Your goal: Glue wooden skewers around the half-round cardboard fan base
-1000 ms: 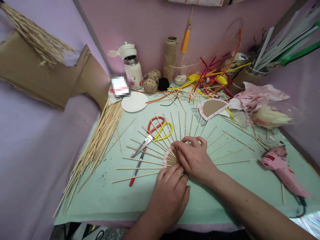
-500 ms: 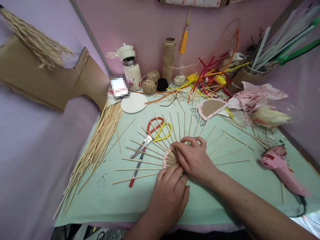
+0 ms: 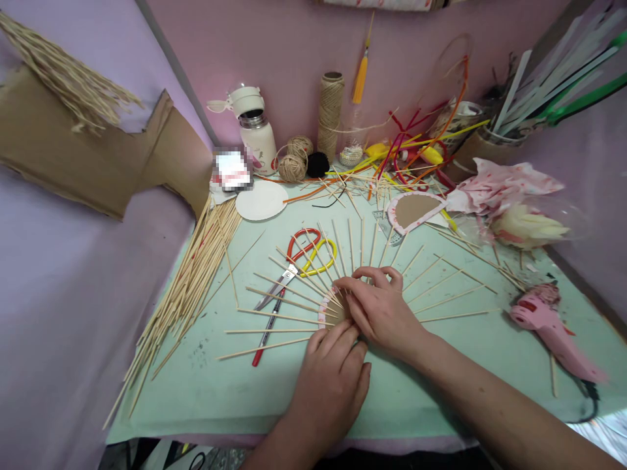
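Note:
Under both hands lies a small cardboard half-circle [image 3: 333, 313] with a pink patterned rim. Thin wooden sticks [image 3: 362, 248] fan out from it on the table. My left hand [image 3: 333, 378] is closed on the lower edge, fingers bent over it. My right hand [image 3: 385, 310] curls over its right part, fingertips pressed down near the inner stick ends; what lies beneath the palm is hidden. Scissors [image 3: 290, 269] with red and yellow handles lie partly under the left sticks, beside a pen [image 3: 268, 329].
At left lies a thick bundle of sticks [image 3: 191, 287]. A second half-circle [image 3: 416, 212] and a white oval [image 3: 262, 200] lie farther back. On the right rests a pink glue gun [image 3: 558, 336]. Twine balls [image 3: 292, 167], a bottle [image 3: 258, 147] and a twine spool [image 3: 331, 117] stand along the wall.
Both hands keep nearly the same place and grip on the half-circle. The whole view has shifted very slightly; no object has clearly moved.

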Available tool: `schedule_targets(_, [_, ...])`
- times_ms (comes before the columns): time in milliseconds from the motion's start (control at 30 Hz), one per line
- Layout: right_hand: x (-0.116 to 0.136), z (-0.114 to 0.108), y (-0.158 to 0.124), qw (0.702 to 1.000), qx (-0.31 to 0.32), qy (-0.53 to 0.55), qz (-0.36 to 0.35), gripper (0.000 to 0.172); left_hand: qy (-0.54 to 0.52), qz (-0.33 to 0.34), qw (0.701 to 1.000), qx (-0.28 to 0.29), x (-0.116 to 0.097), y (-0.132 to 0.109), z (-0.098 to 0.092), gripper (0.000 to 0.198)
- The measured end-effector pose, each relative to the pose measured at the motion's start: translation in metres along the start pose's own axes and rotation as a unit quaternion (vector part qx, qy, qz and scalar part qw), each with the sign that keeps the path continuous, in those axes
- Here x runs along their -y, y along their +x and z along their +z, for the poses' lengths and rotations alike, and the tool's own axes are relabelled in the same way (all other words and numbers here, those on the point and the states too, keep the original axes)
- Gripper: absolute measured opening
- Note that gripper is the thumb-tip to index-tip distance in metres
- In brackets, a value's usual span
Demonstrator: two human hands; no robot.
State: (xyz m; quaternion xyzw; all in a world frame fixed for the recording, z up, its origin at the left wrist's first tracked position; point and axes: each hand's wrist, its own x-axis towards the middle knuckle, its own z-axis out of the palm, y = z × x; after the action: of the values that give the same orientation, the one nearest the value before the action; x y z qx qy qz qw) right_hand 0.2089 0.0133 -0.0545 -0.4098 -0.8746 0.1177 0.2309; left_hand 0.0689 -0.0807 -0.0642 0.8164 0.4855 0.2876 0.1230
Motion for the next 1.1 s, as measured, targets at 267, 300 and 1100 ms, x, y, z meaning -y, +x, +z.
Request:
schedule_targets(267, [-0.001, 0.0, 0.002, 1.0, 0.0, -0.005, 0.008, 0.023, 0.004, -0.002, 1.0, 0.001, 0.0, 0.0, 0.0, 0.024])
schedule_targets(300, [-0.001, 0.0, 0.002, 1.0, 0.001, -0.004, 0.007, 0.023, 0.005, -0.003, 1.0, 0.002, 0.0, 0.0, 0.0, 0.024])
schedule_targets(1100, [-0.001, -0.01, -0.02, 0.994, -0.09, -0.054, 0.016, 0.019, 0.257, -0.036, 0.963, 0.077, 0.036, 0.061, -0.126, 0.029])
